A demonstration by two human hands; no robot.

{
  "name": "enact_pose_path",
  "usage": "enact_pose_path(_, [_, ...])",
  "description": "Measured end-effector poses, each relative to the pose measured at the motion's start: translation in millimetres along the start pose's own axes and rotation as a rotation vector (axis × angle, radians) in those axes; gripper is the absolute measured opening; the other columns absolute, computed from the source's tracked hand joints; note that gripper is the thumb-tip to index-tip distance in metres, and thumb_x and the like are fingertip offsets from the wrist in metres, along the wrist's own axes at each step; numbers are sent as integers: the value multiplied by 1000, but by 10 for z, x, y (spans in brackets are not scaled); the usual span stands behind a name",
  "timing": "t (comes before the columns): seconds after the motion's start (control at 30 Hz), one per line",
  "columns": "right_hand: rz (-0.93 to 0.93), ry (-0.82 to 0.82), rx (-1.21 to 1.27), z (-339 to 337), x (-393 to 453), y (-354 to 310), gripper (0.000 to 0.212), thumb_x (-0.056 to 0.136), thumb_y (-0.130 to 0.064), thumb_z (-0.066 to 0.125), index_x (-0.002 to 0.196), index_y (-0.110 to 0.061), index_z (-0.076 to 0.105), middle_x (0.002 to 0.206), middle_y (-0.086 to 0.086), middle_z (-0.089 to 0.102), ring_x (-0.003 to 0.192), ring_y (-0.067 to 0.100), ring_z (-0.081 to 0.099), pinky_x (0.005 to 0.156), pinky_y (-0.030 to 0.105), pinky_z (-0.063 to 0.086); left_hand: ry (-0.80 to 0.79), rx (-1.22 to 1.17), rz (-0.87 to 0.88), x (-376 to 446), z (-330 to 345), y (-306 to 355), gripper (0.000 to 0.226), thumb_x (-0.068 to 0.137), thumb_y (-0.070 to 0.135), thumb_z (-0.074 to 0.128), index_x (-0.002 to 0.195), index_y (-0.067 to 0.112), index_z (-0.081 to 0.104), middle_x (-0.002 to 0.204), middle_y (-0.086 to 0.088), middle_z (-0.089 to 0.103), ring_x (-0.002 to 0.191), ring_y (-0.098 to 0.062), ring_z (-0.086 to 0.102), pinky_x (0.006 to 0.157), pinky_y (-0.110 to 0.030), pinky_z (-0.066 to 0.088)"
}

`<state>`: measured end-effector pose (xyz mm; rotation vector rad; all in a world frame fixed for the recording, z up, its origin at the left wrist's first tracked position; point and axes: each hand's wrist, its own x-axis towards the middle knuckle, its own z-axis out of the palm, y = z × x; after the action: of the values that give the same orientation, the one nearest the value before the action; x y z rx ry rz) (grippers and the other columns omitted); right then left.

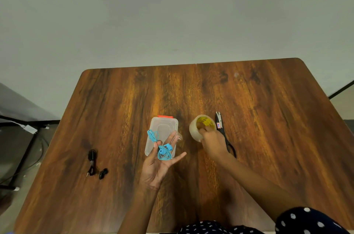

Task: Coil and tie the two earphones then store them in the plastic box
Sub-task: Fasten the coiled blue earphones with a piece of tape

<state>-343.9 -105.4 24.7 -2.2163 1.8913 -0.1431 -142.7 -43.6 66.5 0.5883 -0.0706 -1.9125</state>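
In the lower middle of the frame I see my left hand (pixel 160 164) palm up over the wooden table (pixel 268 118), its fingers spread and the thumb pinching the coiled bright blue earphone (pixel 162 148) against the palm; loops of the blue cable hang out past the fingers over the clear rectangular plastic box with an orange latch (pixel 162 128), which sits closed at centre frame. Right of centre, my right hand (pixel 212 142) curls its fingers round the roll of clear packing tape with a yellow core (pixel 201 125). Just to the right of the roll, partly under that hand, lies a pair of black thread snips (pixel 222 130). The black earphone (pixel 95 164) lies bundled on the table in the lower left, well apart from the box.
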Motion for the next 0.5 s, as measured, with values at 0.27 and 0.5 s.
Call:
enact_pose_path(0.27, [-142, -127, -188, 124, -147, 57, 24, 55, 0, 81, 76, -8, 71, 84, 13, 68, 73, 31, 68, 56, 34, 53, -15, 36, -56, -88, -28, 35, 73, 54, 21, 92, 118, 17, 57, 140, -20, 48, 124, -36, 51, 93, -68, 40])
enact_pose_path(0.5, [-57, -5, 353, -255, -145, -125, 22, 87, -10, 59, 106, -10, 69, 107, 6, 66, 95, 25, 64, 75, 32, 52, -26, 55, -95, -144, -93, 99, 82, 56, 19, 91, 125, 17, 47, 137, -23, 50, 124, -36, 52, 91, -67, 43])
